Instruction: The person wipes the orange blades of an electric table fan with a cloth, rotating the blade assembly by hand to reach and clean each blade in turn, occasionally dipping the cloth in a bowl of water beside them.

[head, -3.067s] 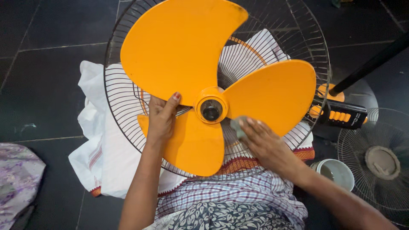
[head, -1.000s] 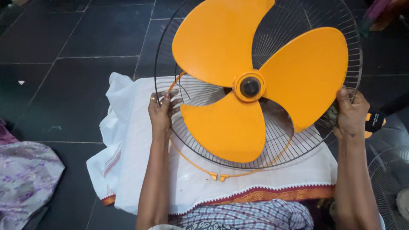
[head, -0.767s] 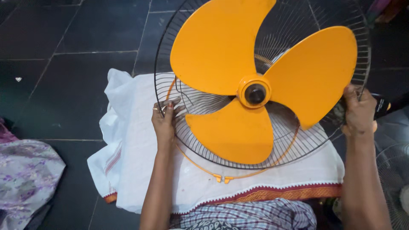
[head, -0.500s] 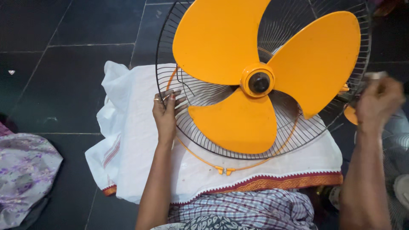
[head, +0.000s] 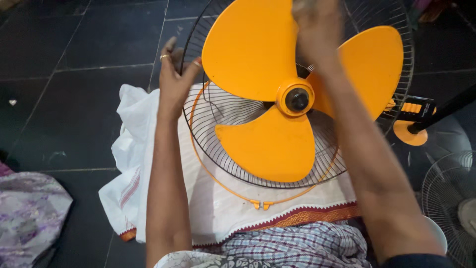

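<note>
On dark tiles, left hand (head: 173, 82) fingers grip the wire guard (head: 218, 106); right hand (head: 317, 30) blurred, grip unclear, over orange blades (head: 270, 144).

Bright orange fan blade (head: 270, 144), three lobes, with an orange hub (head: 296, 99) and a black centre. The wire guard (head: 218, 106) is dark metal, and there's a thin orange ring (head: 223, 186) beneath it. White cloth (head: 139, 164) with a maroon-and-orange border stripe. Checked fabric (head: 292, 245) in purple, white and grey. Floor (head: 74, 99) is dark slate tile. Lilac patterned cloth (head: 29, 213) at the left.
</note>
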